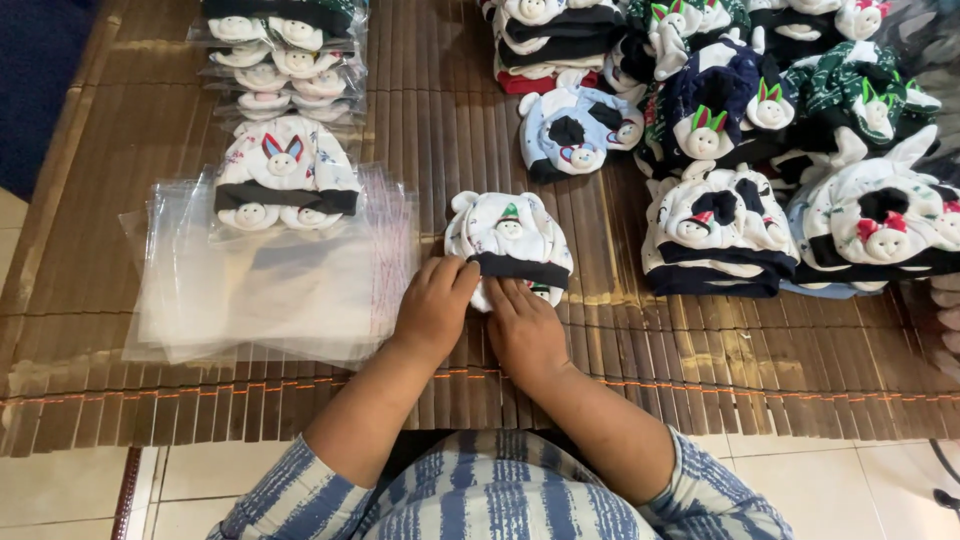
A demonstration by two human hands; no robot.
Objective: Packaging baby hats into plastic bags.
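A: Pressing down side by side, the left hand (432, 305) and right hand (524, 330) rest their fingers on the near edge of a small white printed fabric baby hat with a dark band and a stuffed animal face (510, 245). Neither hand closes around it; the fingers lie flat on the cloth.

B: Where does the hat lie?

A: On a brown slatted bamboo mat (700, 370), at its middle, just in front of the person.

B: And around it?

A: To the left, a stack of clear plastic bags (270, 290) carries a bagged white hat set with rabbit ears (285, 175); further bagged hats (285, 50) lie beyond. To the right stand piles of unbagged white, blue and green hats (760, 130).
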